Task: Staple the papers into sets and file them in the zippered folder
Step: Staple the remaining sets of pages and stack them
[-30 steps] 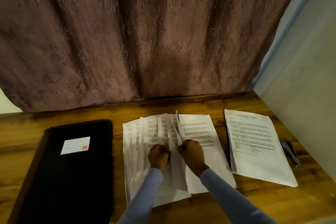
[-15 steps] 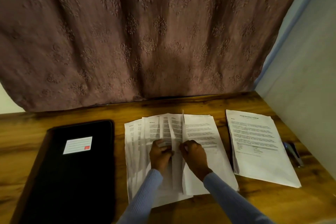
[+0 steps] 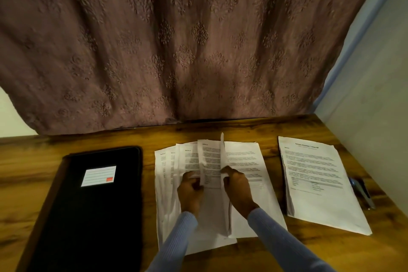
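Observation:
A fanned spread of printed sheets [image 3: 172, 168] lies at the centre of the wooden desk [image 3: 28, 161]. My left hand [image 3: 191, 192] pinches one of the fanned sheets near its middle. My right hand [image 3: 237, 187] pinches a sheet [image 3: 221, 152] that stands on edge between the fan and a flat stack [image 3: 247, 157] to the right. A separate paper stack [image 3: 313, 179] lies further right. The black zippered folder [image 3: 95, 210] with a white label lies shut on the left. A dark stapler [image 3: 362, 192] rests at the right, partly hidden by that stack.
A patterned mauve curtain [image 3: 176, 40] hangs behind the desk. A pale wall [image 3: 375, 95] closes in the right side, close to the stapler. Bare wood shows along the desk's back edge and between folder and papers.
The sheet in my right hand has risen from a slant to standing on edge. Both hands shifted slightly over the fan, separating another sheet.

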